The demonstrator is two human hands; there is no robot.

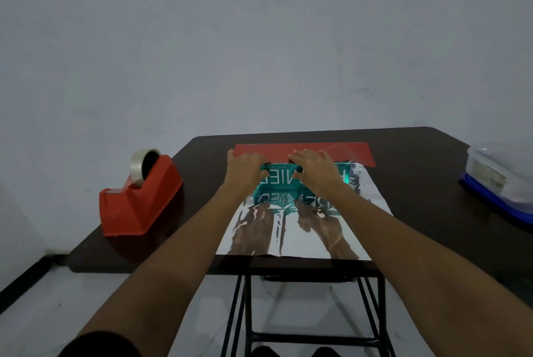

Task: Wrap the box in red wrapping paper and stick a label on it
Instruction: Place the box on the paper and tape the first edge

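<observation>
The green box lies in the middle of the frame on the tabletop, on top of the paper. The paper's shiny silver side faces up. Its red side shows only in a strip just behind the box. The box's long side runs left to right, and so does the red strip.

Both hands reach out over the box, side by side and about equally far forward. The right hand lies flat with its fingers spread, on the box top and touching the red strip. The left hand is over the box's left end with its fingers bent down. I cannot tell if it pinches the paper or only presses.

The strip is right at the fingertips, so I think the next move is to pull it over the box top, toward the bottom of the frame. A red tape holder sits at the left.
</observation>
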